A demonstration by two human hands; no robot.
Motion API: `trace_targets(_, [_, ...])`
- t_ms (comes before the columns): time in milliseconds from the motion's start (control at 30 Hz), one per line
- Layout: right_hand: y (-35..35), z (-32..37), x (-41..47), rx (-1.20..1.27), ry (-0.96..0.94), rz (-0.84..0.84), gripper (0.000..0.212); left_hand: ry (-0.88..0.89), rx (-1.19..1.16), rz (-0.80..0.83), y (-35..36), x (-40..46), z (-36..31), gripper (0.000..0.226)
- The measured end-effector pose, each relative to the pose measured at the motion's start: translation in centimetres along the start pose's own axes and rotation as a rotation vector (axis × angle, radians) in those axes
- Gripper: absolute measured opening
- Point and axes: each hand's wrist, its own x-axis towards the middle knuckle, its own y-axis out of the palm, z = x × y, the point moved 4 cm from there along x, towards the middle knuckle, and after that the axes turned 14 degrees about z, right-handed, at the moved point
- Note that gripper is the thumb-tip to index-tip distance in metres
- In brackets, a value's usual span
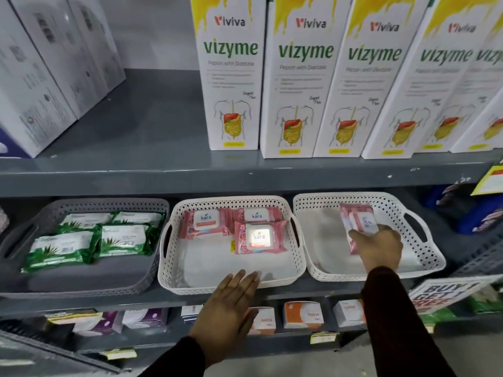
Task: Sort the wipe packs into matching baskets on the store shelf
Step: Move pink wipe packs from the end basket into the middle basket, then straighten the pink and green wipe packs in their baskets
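Observation:
Three baskets stand side by side on the middle shelf. The grey basket at left holds several green wipe packs. The middle white basket holds three pink Kara wipe packs toward its back. Inside the right white basket, my right hand is shut on a pink wipe pack, tilted on its edge. My left hand hovers flat and open at the middle basket's front rim, holding nothing.
Tall white Vizyme boxes line the upper shelf, with grey-white boxes to the left. Small orange and purple boxes sit on the lower shelf. A promotional sign hangs at the right shelf edge.

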Motion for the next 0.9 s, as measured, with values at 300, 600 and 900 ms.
trace_targets(300, [12.4, 16.5, -11.1, -0.237, -0.86, 0.613, 0.071, -0.16, -0.028, -0.016, -0.9, -5.4, 4.9, 0.06])
trace_targets(600, [22.4, 17.4, -14.3, -0.552, -0.937, 0.687, 0.086, -0.154, -0.105, -0.036, -3.5, -5.4, 6.1, 0.046])
trace_targets(900, [17.3, 11.5, -13.5, -0.741, -0.605, 0.569, 0.094, -0.281, -0.061, 0.1, -5.7, 2.5, 10.9, 0.068])
